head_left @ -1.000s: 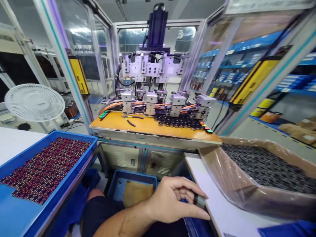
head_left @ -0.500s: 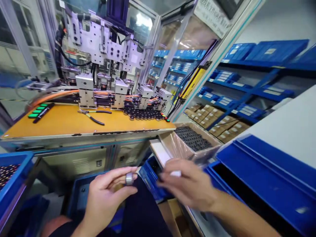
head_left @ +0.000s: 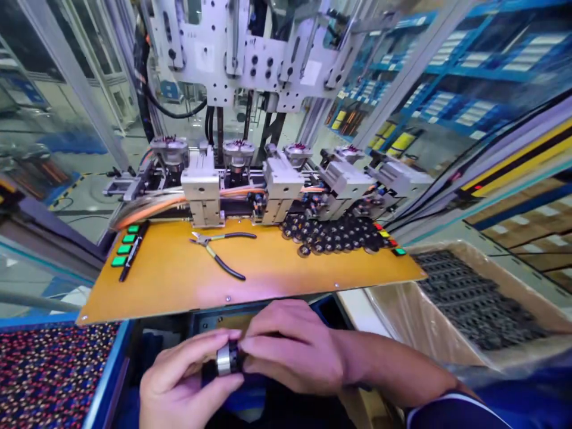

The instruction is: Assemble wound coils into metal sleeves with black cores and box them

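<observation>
And here the left hand [head_left: 185, 381] pinches a small metal-and-black ring [head_left: 227, 359] between thumb and fingers, while the right hand [head_left: 292, 348] closes its fingertips on the ring's black side, both hands just in front of the orange surface [head_left: 170, 286] holding open pliers [head_left: 214, 253]!

Before you, the orange machine tabletop [head_left: 179, 289] bears, from left to right, a black marker pen [head_left: 134, 251] beside green buttons [head_left: 124, 245], an open pair of pliers [head_left: 206, 240], and a cluster of small black round parts [head_left: 333, 237] near the clamping fixtures [head_left: 281, 185].
</observation>
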`<state>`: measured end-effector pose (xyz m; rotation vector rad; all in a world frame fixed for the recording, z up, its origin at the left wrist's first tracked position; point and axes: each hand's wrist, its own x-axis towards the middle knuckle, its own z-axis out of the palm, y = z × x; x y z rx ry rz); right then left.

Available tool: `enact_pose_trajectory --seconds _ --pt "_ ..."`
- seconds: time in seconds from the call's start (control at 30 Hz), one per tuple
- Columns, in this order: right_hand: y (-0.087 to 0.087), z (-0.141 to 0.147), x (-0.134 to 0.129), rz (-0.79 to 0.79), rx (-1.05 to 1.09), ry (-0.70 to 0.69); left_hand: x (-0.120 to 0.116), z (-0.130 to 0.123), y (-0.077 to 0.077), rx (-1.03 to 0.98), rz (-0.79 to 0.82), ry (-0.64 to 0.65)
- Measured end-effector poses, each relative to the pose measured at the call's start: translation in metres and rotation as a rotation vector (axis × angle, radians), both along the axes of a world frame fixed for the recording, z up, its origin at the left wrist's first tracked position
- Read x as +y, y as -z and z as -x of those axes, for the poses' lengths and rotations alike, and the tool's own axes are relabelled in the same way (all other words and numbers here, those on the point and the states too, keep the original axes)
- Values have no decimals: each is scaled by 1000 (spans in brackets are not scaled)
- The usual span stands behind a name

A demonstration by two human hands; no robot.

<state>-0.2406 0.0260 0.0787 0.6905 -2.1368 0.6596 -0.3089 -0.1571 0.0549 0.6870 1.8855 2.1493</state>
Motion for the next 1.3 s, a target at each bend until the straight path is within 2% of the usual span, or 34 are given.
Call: enact_pose_trajectory --seconds 0.3,0.4,0.5,0.6,0.67,0.73,0.87,0.97,1.03,1.1,1.2,1.3 --pt "-133 17 21 51 102 31 9 21 -147 -9 265 48" --pt "-164 19 27 65 168 12 17 19 -188 -37 295 49" --pt "-182 21 32 47 291 57 34 8 -213 -125 216 -19" --pt "-187 24 36 28 446 160 53 -1 -220 -171 114 -83" --pt "-185 24 40 37 510 199 60 0 -219 -117 96 -86" --pt "-182 24 44 102 506 191 61 9 -219 36 106 -42" --pt "-174 20 51 261 415 111 62 28 -228 486 191 167" --pt "-170 19 53 326 359 77 64 34 -231 576 239 141" --pt "-168 19 55 359 328 62 66 37 -226 534 231 106" --pt "-166 20 57 377 288 66 67 41 -214 420 201 145" --pt "-164 22 60 386 247 111 72 46 -194 76 143 182" --pt "-161 25 63 366 264 145 79 44 -184 -260 27 181"
